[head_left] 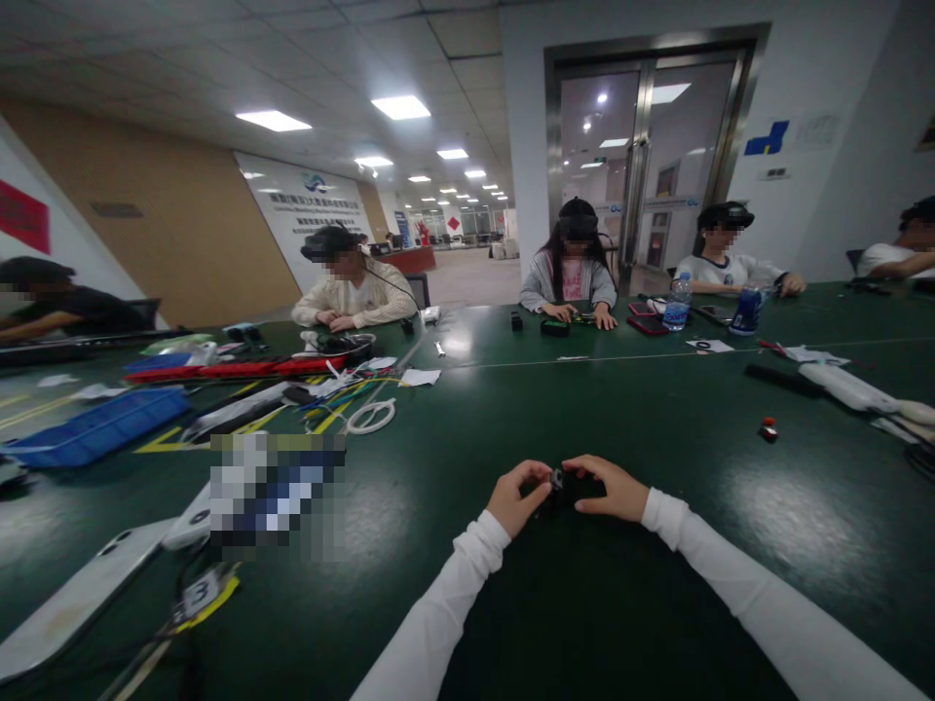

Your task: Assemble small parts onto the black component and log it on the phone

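My left hand [518,498] pinches a small dark part [557,479] with a greyish top, just above the green table. What kind of part it is, I cannot make out. Close on its right is my right hand [614,490], its thumb and fingers curved and apart. The space between those fingers is very dark, so any black piece there is hard to tell from the table. White sleeves cover both forearms.
On the left lie a grey metal arm [88,599], a blue tray [102,425], a coiled white cable [370,417] and wires. A small red-and-black object [767,429] sits to the right. Across the green table [482,399] are several people, a water bottle [678,302] and a blue bottle [748,310].
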The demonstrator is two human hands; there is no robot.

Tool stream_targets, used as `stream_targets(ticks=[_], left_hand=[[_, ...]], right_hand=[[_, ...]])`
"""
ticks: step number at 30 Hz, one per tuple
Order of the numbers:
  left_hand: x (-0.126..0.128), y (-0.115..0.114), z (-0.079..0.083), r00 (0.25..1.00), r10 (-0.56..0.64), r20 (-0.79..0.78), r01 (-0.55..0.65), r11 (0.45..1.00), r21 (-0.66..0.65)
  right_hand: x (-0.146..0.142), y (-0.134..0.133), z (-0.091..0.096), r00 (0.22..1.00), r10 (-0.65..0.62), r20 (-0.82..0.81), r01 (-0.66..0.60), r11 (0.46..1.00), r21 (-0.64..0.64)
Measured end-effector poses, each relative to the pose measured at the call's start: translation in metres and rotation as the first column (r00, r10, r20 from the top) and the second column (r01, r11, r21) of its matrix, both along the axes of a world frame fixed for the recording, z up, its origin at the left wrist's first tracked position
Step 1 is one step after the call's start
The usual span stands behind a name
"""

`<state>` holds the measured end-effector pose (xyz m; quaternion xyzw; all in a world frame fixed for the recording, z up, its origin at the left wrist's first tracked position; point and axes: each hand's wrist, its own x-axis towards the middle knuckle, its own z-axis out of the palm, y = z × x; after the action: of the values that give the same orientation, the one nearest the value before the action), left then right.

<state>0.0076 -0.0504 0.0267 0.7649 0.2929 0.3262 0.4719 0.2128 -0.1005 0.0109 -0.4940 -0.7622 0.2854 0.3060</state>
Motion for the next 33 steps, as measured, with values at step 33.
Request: stream_targets(ticks=[33], left_hand=[[-0.192, 0.08, 0.014, -0.12, 0.945, -0.305, -0.858, 0.056, 0.511]], right_hand=[[0.002, -0.006, -0.001, 0.999, 0.026, -0.026, -0.029, 0.993, -0.111]])
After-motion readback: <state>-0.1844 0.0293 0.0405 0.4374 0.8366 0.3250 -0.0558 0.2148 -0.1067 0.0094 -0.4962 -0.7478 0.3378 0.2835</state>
